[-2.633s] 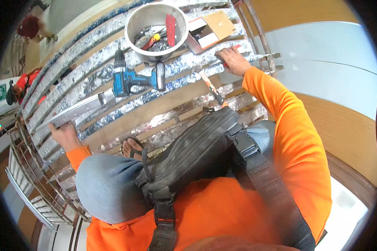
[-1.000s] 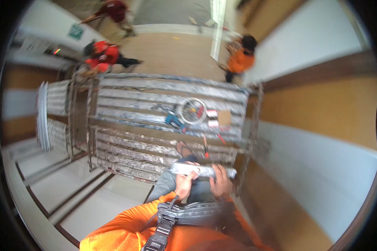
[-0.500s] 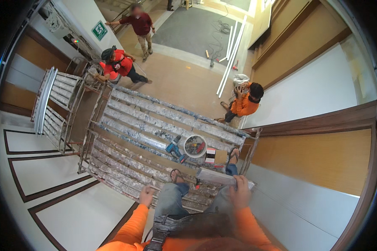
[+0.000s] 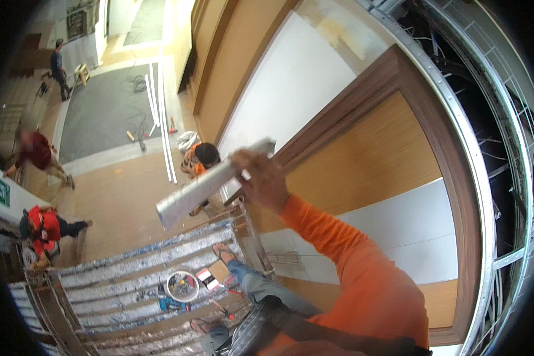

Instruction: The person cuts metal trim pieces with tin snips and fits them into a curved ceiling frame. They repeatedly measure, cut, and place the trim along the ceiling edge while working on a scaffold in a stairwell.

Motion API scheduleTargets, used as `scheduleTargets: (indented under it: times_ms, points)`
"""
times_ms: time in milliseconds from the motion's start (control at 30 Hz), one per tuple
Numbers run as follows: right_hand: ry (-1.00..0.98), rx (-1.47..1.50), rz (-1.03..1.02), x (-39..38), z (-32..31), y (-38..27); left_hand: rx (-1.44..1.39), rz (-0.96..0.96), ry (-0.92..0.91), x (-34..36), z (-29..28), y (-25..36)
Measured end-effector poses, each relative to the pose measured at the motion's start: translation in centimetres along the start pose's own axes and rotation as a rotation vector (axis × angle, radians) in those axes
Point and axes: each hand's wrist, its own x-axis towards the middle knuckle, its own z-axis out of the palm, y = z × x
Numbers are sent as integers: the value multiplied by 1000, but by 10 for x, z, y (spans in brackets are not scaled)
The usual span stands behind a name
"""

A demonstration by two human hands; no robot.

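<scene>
My right hand (image 4: 261, 181) is raised in front of the wall, its fingers closed around a short pale-grey length of what looks like metal profile (image 4: 187, 197). The piece slants, with its near end down to the left. My left hand is out of view. Beneath, on the paint-spattered scaffold planks (image 4: 110, 296), stands a round white bucket (image 4: 168, 283) with small items inside. A blue cordless drill (image 4: 175, 305) lies beside it. Next to the bucket is a red-and-white box (image 4: 207, 279). A thin tool with a red end (image 4: 224, 311) lies near my feet.
A wood-panelled wall (image 4: 350, 172) with a dark brown frame rises at right, below an open ceiling edge (image 4: 480, 136) of metal rails and cables. On the floor, a person in orange (image 4: 199, 160) crouches. Others include one in red (image 4: 44, 225). Long white strips (image 4: 167, 136) lie beyond.
My view has swung right and up. My right hand has lifted the grey piece from near my lap to wall height. My left hand has left the view.
</scene>
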Motion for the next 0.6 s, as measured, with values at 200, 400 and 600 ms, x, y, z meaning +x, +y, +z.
scheduleTargets:
  times_ms: [200, 400, 600]
  points:
    - [388, -223, -33, 166, -70, 127, 61, 220, 49, 37, 4, 157]
    - [643, -390, 29, 268, -144, 225, 118, 281, 58, 21, 13, 238]
    - [699, -516, -17, 320, -164, 311, 245, 240, 38, 7, 27, 272]
